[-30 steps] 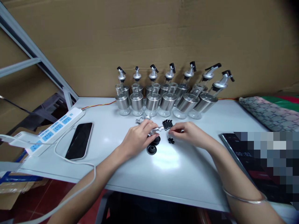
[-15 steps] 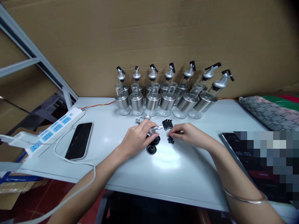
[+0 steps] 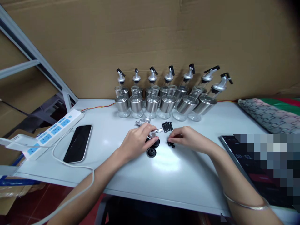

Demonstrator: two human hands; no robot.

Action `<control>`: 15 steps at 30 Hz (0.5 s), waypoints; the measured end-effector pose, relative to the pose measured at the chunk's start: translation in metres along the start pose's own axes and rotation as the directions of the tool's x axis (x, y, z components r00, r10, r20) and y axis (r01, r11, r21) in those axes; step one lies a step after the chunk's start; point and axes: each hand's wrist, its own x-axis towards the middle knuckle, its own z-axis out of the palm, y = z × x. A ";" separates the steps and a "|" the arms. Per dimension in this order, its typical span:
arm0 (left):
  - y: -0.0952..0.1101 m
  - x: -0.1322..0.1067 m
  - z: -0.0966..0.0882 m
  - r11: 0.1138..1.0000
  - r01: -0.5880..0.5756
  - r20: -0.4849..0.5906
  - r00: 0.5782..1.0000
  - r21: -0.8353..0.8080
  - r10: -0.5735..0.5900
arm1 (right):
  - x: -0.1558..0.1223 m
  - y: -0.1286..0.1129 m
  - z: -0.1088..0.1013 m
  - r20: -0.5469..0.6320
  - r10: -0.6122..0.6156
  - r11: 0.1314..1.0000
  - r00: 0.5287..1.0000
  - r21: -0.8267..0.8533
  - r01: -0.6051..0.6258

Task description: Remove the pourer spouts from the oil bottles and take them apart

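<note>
Left hand: fingers curled tight around a shiny metal spout, mid-worktop, just above two round black rubber caps. Right hand: fingers pressed together beside tiny black bits; can't tell if they grip one. Glass bottles with steel bands stand behind.

The white surface shows a soft glare near its middle. Along its back edge stand glass bottles with steel collars, 7 of them topped with pourers. In front lie a loose metal pourer, a row of black pins, 2 round black plugs and small black bits. At left lie a power strip, a white cable and a dark phone; at right a dark screen and a patterned cloth
</note>
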 end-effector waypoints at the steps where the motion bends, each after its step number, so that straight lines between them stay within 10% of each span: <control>1: 0.000 0.000 0.000 1.000 0.001 0.001 1.000 0.001 -0.001 | -0.001 0.000 -0.001 0.003 0.002 1.000 1.000 0.007 -0.002; 15: -0.001 -0.005 0.004 0.993 0.100 0.045 0.994 0.059 -0.103 | -0.006 0.001 -0.006 0.055 0.059 0.998 0.997 0.012 -0.059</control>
